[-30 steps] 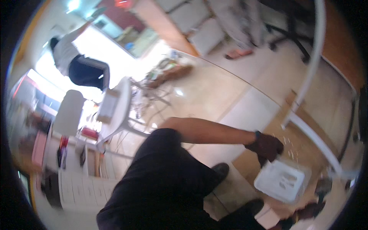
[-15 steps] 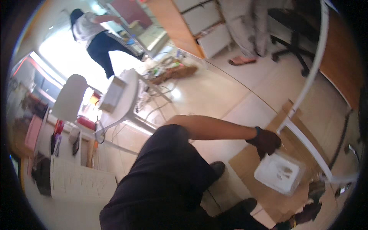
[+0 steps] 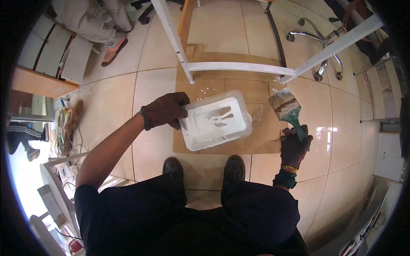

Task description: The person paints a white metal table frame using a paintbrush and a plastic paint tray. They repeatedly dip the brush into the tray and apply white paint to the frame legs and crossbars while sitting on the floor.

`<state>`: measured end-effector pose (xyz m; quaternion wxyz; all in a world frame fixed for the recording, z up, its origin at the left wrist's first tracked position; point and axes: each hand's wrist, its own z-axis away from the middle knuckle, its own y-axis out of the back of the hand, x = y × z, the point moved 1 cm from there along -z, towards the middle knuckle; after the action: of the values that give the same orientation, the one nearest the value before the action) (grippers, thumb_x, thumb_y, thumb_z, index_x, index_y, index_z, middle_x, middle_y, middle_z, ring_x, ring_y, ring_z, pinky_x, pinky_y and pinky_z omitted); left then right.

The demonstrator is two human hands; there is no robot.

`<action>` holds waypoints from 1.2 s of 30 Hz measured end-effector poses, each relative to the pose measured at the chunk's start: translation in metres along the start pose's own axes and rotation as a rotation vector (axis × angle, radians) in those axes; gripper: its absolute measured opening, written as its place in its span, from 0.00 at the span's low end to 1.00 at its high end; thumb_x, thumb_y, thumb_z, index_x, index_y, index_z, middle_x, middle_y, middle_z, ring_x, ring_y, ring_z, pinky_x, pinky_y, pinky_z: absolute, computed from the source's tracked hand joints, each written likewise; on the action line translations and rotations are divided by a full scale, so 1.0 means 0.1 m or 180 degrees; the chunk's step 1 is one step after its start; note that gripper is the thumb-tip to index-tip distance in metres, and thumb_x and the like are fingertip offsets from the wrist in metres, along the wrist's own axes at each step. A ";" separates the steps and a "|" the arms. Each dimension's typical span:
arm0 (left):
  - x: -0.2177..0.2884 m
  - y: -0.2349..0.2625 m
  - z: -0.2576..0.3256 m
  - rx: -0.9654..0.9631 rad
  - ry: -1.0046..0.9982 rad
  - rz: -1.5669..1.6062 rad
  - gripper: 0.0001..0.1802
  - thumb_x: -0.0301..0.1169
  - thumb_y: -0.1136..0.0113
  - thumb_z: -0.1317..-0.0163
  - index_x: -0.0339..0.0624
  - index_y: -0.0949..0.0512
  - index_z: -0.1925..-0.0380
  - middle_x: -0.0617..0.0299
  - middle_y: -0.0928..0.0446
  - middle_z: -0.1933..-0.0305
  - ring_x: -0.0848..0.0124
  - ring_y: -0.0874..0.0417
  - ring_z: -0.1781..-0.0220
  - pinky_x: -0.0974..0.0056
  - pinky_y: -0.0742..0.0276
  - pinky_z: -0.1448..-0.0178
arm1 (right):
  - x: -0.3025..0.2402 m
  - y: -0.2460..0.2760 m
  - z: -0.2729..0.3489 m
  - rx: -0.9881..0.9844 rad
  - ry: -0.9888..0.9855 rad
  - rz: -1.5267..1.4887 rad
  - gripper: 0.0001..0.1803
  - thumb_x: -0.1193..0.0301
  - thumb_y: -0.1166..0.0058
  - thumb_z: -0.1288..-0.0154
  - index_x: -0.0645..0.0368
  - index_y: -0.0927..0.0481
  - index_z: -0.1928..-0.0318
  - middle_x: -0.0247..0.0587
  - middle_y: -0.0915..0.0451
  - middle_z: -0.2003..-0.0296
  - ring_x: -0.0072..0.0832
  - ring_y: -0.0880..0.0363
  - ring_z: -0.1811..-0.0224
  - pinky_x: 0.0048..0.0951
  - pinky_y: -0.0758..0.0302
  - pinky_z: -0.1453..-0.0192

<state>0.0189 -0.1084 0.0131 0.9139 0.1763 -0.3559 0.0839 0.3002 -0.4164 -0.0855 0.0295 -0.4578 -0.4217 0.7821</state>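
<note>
a drawer cabinet stands left, a wheeled chair base on the right.

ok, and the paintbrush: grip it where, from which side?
Probably take the paintbrush by its green handle, from the person's near side: it narrows that way, where the right hand grips it, while the white-smeared bristles point away.

Brush part-hid. by R hand, bystander cropped

We can make out no legible text, label, brand, number or sign on any surface or object in view.
</note>
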 end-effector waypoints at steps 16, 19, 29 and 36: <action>-0.66 0.24 -0.18 0.0177 -0.0111 0.0330 0.15 0.26 0.43 0.47 0.34 0.30 0.59 0.56 0.26 0.66 0.67 0.19 0.72 0.63 0.16 0.70 | 0.01 0.11 0.05 0.0192 0.0501 0.1026 0.40 0.38 0.57 0.40 0.56 0.35 0.39 0.35 0.22 0.67 0.28 0.23 0.68 0.26 0.30 0.73; -0.77 0.27 -0.25 0.0126 -0.0172 0.0217 0.16 0.26 0.43 0.47 0.34 0.30 0.58 0.56 0.26 0.64 0.67 0.19 0.70 0.62 0.16 0.69 | -0.26 -0.24 0.01 -0.0443 0.0588 0.1142 0.38 0.42 0.53 0.39 0.57 0.34 0.39 0.36 0.22 0.65 0.26 0.24 0.66 0.27 0.29 0.67; -1.50 0.23 -1.12 0.0182 -0.1642 -0.1629 0.15 0.38 0.30 0.67 0.43 0.19 0.78 0.50 0.26 0.59 0.54 0.27 0.50 0.57 0.27 0.46 | -0.89 -1.74 -0.08 -0.1363 0.1088 0.3440 0.33 0.43 0.54 0.39 0.63 0.26 0.51 0.34 0.25 0.75 0.21 0.28 0.77 0.20 0.35 0.78; -1.84 0.36 -1.36 0.0086 -0.1270 -0.0923 0.16 0.40 0.30 0.64 0.43 0.18 0.75 0.50 0.26 0.57 0.55 0.26 0.48 0.58 0.26 0.45 | -0.90 -2.86 -0.01 -0.3005 -0.0176 0.4249 0.20 0.63 0.44 0.40 0.63 0.24 0.51 0.41 0.19 0.61 0.27 0.20 0.65 0.27 0.24 0.60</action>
<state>-0.0409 -0.0284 -0.1957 0.8256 0.2508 -0.4991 -0.0798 0.2558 -0.2706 0.1724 -0.6487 -0.5573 -0.3458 0.3860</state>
